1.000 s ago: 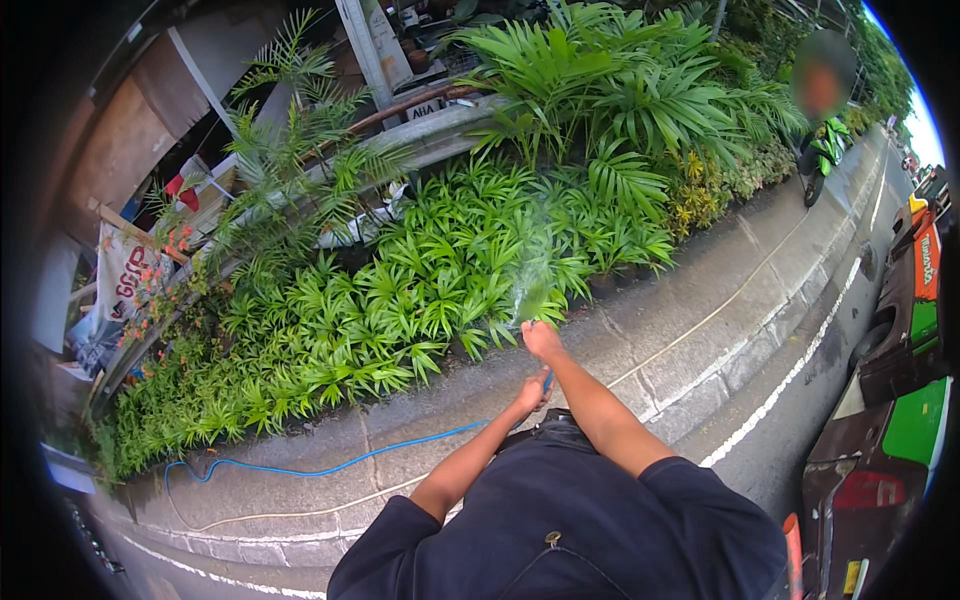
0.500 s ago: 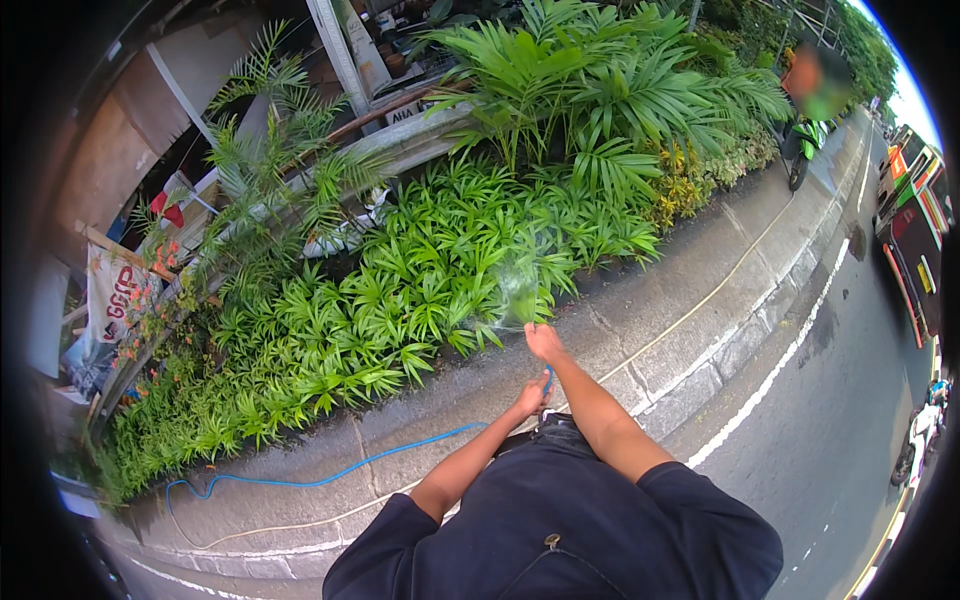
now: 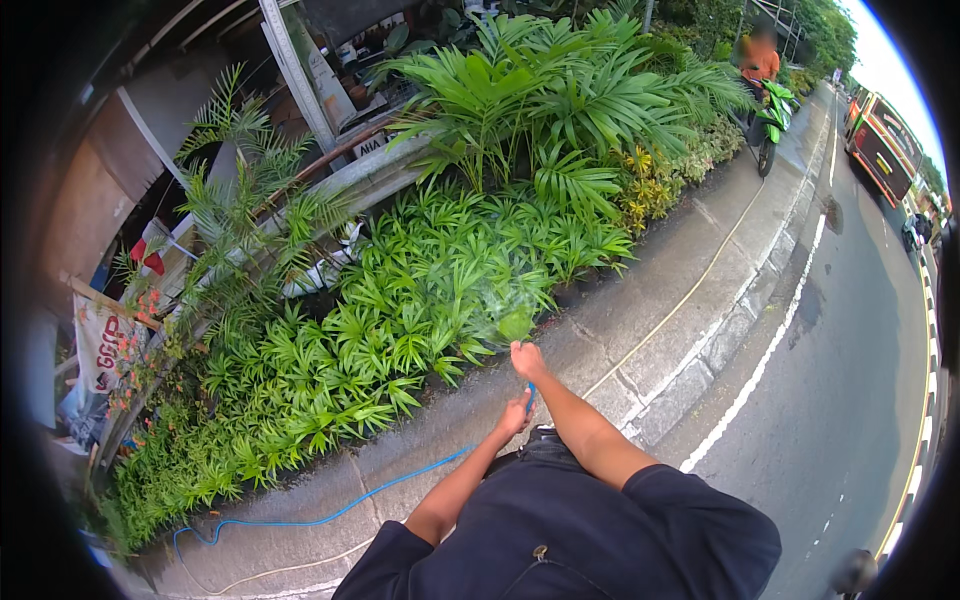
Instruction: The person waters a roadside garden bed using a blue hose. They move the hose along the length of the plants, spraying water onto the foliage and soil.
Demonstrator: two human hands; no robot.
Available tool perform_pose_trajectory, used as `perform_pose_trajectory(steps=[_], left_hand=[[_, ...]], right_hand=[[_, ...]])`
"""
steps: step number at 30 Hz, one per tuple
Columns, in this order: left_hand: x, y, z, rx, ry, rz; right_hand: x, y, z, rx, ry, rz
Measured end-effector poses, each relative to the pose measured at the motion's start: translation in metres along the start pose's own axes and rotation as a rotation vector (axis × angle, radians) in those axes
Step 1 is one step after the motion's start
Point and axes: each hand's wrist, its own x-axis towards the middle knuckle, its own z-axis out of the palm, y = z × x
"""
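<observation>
blue hose end points toward plants.

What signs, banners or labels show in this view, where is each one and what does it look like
Banner: far left behind the plants, hanging cloth rectangle, white with red lettering.
Small sign: on the rail above the green plants, small pale plate with dark lettering.
Bus side panel: top right on the road, long strip, red and orange with green.
No packages or screens show.

- Blue hose: smooth, slightly glossy plastic or rubber.
- Pavement: rough, matt grey concrete.
- Plants: glossy green leaves, wet-looking under the spray.
- Road: matt dark asphalt with damp patches.
- Sleeves: matt dark cloth.
</observation>
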Motion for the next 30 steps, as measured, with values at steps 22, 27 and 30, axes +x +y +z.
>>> perform_pose_trajectory(steps=[22,27,30], left_hand=[[0.004,0.01,0.006,0.011,-0.026,-0.004],[0.005,0.013,0.01,0.031,-0.013,0.007],[0.005,0.012,0.009,0.028,0.005,0.013]], right_hand=[[0.0,0.0,-0.016,-0.003,0.022,0.063],[0.004,0.004,-0.018,0.01,0.075,0.048],[-0.001,-0.001,-0.024,0.041,0.048,0.103]])
